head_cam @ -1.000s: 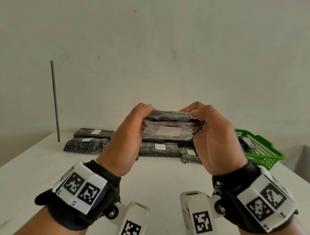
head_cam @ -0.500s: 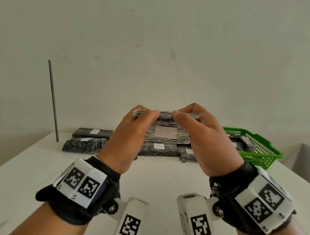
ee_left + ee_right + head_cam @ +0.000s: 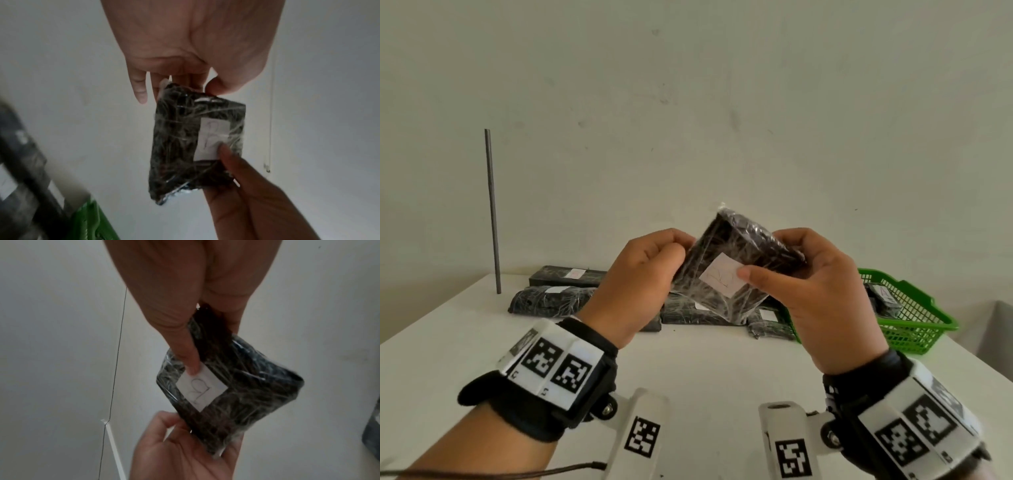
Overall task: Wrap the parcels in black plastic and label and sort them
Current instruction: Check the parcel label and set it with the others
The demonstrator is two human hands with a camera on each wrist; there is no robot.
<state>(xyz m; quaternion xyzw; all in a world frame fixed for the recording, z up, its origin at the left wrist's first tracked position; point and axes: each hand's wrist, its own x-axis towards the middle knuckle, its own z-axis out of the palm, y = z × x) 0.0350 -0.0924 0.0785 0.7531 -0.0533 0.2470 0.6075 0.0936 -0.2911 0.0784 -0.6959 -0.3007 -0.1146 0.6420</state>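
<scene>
I hold a parcel (image 3: 700,270) wrapped in black plastic and clear film in the air above the white table (image 3: 705,370), tilted on one corner. Its white label (image 3: 722,279) faces me and reads B in the right wrist view (image 3: 200,386). My left hand (image 3: 681,255) pinches the parcel's left edge, thumb and fingers curled on it (image 3: 185,86). My right hand (image 3: 763,257) grips the right side, with the thumb (image 3: 191,363) pressed on the label's corner. The parcel (image 3: 176,146) shows fully in the left wrist view.
Several wrapped, labelled parcels (image 3: 551,299) lie in a row at the table's far edge by the wall. A green mesh basket (image 3: 914,329) at the right rear holds more parcels. A thin dark rod (image 3: 493,212) stands upright at the left rear.
The parcel lay flat and lengthwise between both hands; now it is turned up on a corner with the label facing me. The right thumb has come onto the label.
</scene>
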